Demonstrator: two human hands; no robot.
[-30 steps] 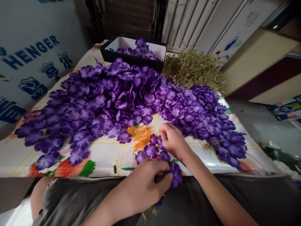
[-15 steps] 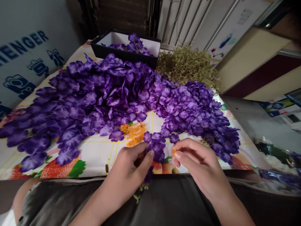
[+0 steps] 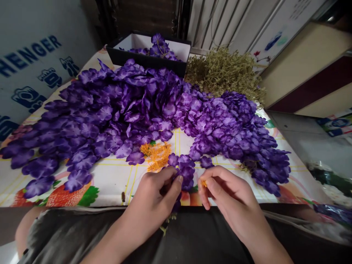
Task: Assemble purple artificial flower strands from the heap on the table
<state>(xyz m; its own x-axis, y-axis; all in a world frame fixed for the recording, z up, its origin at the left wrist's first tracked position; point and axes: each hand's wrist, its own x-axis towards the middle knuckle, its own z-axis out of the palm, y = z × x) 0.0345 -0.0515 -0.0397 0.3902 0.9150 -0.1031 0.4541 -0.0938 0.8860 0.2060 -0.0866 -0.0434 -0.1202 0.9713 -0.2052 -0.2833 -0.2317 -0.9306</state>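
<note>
My left hand (image 3: 159, 194) is closed around a spray of purple artificial flowers (image 3: 186, 171), whose green stem end (image 3: 165, 229) hangs below over my lap. Between the thumb and forefinger of my right hand (image 3: 225, 192) is a tiny orange flower stamen (image 3: 204, 183), just right of the spray and apart from it. A small pile of orange stamens (image 3: 158, 156) lies on the tablecloth beyond my left hand. Purple petals (image 3: 110, 113) are heaped across the left and middle, and smaller purple blossoms (image 3: 231, 124) are massed on the right.
A black box (image 3: 151, 60) with a white inside holds more purple flowers at the back. Beside it sits a bundle of olive-green stems (image 3: 228, 73). The patterned tablecloth (image 3: 110, 179) ends at my lap. A printed carton (image 3: 41, 66) stands left; cabinets (image 3: 308, 69) stand right.
My right hand has turned slightly, so the orange stamen shows more clearly between its fingertips. The left hand keeps its hold on the spray. The view has shifted a little.
</note>
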